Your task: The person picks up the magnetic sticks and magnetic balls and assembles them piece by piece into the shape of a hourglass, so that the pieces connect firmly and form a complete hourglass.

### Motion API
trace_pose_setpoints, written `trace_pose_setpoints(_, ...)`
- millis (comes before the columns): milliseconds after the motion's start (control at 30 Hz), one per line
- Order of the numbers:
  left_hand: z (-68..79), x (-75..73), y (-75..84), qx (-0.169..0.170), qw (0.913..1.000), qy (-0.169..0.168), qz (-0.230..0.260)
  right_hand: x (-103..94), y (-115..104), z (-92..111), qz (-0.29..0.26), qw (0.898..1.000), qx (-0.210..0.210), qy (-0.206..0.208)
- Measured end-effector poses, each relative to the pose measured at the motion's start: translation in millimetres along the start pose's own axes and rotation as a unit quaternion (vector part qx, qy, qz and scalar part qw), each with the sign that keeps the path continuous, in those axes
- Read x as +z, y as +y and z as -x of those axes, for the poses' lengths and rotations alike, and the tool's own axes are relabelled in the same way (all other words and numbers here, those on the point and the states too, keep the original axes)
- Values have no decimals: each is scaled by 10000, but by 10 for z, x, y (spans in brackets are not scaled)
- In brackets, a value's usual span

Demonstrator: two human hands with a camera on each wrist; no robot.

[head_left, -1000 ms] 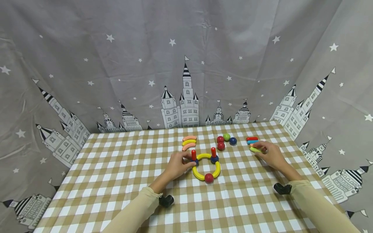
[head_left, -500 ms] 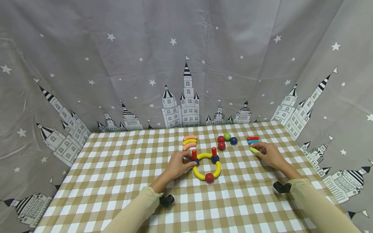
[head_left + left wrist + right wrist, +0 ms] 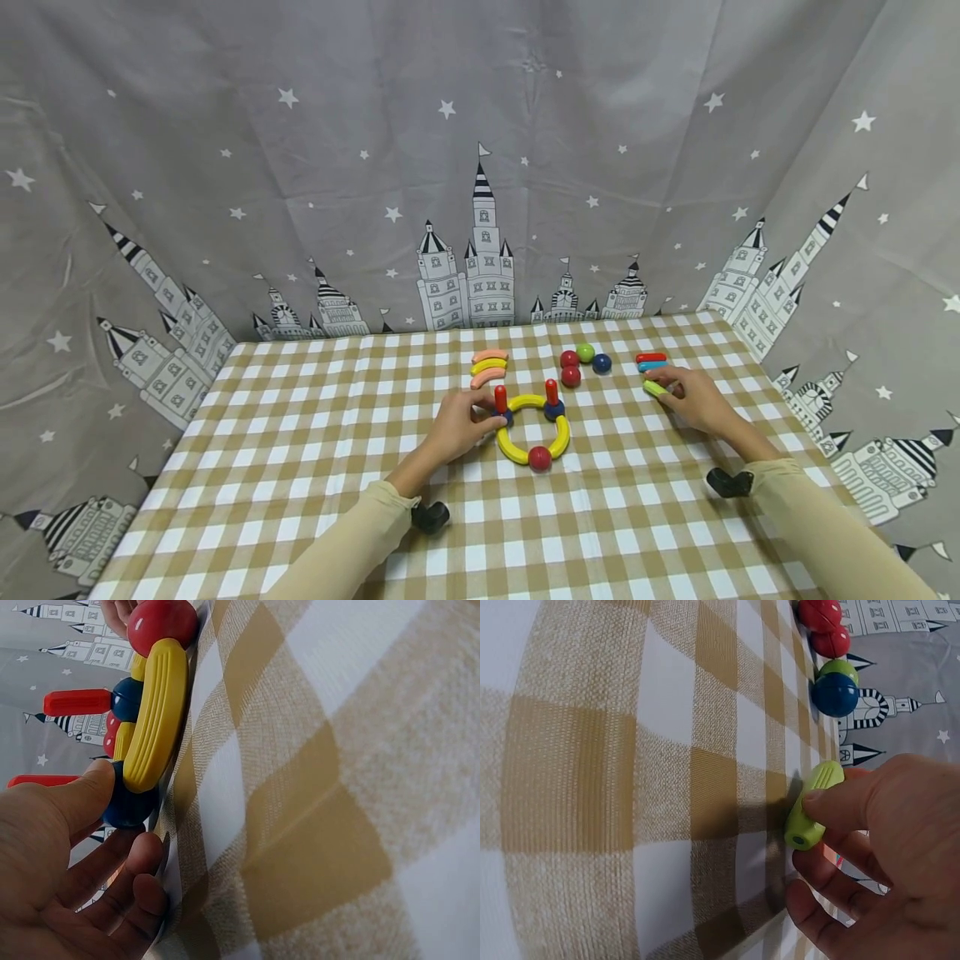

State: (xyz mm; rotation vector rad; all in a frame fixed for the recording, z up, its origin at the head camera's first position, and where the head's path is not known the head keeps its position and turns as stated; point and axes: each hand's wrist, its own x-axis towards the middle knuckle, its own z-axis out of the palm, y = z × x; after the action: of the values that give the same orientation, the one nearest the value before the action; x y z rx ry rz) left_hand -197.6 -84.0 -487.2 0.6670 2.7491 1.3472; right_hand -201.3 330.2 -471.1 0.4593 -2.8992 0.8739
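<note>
My left hand (image 3: 457,427) pinches a dark blue ball (image 3: 129,808) between thumb and fingers. That ball belongs to a ring of yellow curved sticks (image 3: 561,437) lying on the table, with a second blue ball (image 3: 554,409) at the back and a red ball (image 3: 539,458) in front. From each blue ball a red stick (image 3: 552,391) stands upright. Farther right, my right hand (image 3: 697,400) pinches a short lime-green stick (image 3: 825,776) just at the cloth. Beyond its fingers lie a blue stick (image 3: 651,366) and a red stick (image 3: 651,357).
Behind the ring lie a yellow curved piece (image 3: 489,364) and two peach ones (image 3: 488,377). Loose balls sit to their right: two red (image 3: 571,377), one green (image 3: 585,352), one blue (image 3: 602,363). A checked cloth (image 3: 300,467) covers the table; a grey castle-print curtain (image 3: 360,192) hangs behind.
The lime-green stick has tilted slightly in my right hand and shows more clearly between thumb and fingers. My left hand and the ring stay in place.
</note>
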Motion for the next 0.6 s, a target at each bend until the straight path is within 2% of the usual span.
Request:
trace_pose_setpoints(267,1,-1,-16,93,9999,-6,-39,-65,-95,51,-250,9988,-363,-227)
trace_pose_setpoints(600,-5,3,-9,139,9999,40,-37,-121,-236,103,-624,9959,-609,-247)
